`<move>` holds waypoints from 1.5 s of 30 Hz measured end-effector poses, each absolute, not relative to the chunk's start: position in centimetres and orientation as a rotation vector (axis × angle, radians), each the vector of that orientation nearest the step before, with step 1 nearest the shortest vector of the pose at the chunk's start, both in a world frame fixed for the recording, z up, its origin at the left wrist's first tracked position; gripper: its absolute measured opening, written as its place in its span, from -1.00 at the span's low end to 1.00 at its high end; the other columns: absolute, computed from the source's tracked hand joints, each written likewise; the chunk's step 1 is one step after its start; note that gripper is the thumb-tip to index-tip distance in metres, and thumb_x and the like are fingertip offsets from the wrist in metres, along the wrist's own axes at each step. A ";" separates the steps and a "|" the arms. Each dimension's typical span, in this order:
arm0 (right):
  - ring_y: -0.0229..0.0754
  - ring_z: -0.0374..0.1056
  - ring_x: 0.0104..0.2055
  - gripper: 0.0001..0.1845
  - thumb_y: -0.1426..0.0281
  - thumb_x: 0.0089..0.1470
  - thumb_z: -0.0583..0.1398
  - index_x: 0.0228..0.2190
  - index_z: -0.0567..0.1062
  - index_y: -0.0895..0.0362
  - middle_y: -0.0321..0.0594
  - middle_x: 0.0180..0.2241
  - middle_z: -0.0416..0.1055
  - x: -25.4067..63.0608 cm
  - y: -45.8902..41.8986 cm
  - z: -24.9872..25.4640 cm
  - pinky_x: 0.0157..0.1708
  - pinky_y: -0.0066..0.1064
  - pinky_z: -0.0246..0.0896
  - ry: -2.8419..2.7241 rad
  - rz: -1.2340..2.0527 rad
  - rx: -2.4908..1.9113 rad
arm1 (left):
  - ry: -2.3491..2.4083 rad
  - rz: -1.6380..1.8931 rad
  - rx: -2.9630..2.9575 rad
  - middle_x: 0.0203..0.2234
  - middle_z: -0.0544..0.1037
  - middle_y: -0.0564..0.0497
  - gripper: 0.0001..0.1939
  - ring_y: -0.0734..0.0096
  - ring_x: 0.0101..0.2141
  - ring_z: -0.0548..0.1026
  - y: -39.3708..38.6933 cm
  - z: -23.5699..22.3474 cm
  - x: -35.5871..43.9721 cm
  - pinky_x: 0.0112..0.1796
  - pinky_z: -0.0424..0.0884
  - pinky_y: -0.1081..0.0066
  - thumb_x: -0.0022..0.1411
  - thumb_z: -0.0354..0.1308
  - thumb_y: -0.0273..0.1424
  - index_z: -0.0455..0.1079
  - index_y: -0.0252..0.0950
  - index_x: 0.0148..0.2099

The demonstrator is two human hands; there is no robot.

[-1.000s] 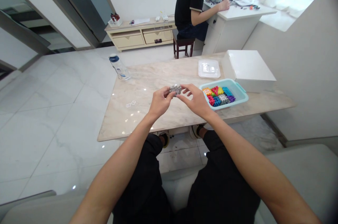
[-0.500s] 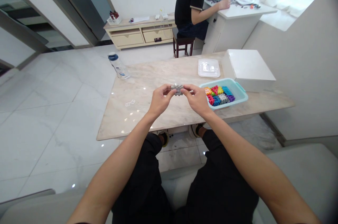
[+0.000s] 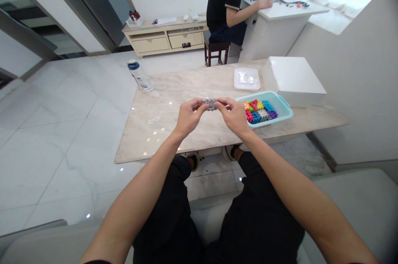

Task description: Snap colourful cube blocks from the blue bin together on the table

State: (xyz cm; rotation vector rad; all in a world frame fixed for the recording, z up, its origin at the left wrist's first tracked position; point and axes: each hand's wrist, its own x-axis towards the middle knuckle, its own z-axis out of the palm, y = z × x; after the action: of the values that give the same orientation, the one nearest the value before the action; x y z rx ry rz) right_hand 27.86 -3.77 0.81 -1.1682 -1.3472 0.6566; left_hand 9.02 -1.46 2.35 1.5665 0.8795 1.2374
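Grey block point(image 3: 209, 104) gripped by left hand point(image 3: 188, 117) and right hand point(image 3: 234, 117)

Fingers point(image 3: 219, 103) of both hands are closed on its ends; it is held above the bench point(image 3: 174, 90), near a teal tub point(image 3: 280, 108) of coloured blocks point(image 3: 258, 110).

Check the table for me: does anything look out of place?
Two small white bits lie alone on the marble table, left of the held grey block and apart from the coloured blocks in the teal tub. They're too small to identify.
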 end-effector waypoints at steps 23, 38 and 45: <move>0.00 0.62 -0.16 -0.53 -0.07 0.23 0.38 -0.12 0.76 0.06 -0.11 -0.13 0.74 28.3 -3.4 0.7 -0.14 -0.18 0.54 -1.330 0.742 -1.140 | 0.874 1.214 1.519 -0.21 0.79 -0.10 -0.68 0.16 -0.17 0.74 -1.5 2.6 8.8 -0.07 0.62 0.25 0.22 0.55 -0.18 0.71 -0.28 -0.10; -0.05 0.51 -0.25 -0.65 0.10 0.36 0.30 -0.05 0.75 0.06 -0.11 -0.17 0.70 28.1 -4.3 1.5 -0.16 -0.18 0.45 -1.511 0.479 -1.204 | 0.927 1.149 1.445 -0.22 0.78 -0.13 -0.63 0.18 -0.25 0.71 -1.6 2.8 8.8 -0.18 0.60 0.27 0.21 0.54 -0.13 0.72 -0.31 -0.09; -0.01 0.51 -0.19 -0.66 0.15 0.39 0.29 0.03 0.73 0.04 -0.10 -0.18 0.68 28.2 -4.3 1.0 -0.04 -0.11 0.45 -1.587 0.375 -1.204 | 0.883 1.105 1.451 -0.16 0.78 -0.17 -0.56 0.13 -0.18 0.73 -1.5 2.3 8.7 -0.10 0.61 0.22 0.21 0.54 -0.12 0.70 -0.34 -0.01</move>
State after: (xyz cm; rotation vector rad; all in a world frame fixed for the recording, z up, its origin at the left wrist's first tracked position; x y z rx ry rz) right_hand 28.15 -4.26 0.99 -1.2037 -1.5873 0.3748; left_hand 8.70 -1.54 2.35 1.4512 0.8825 1.1047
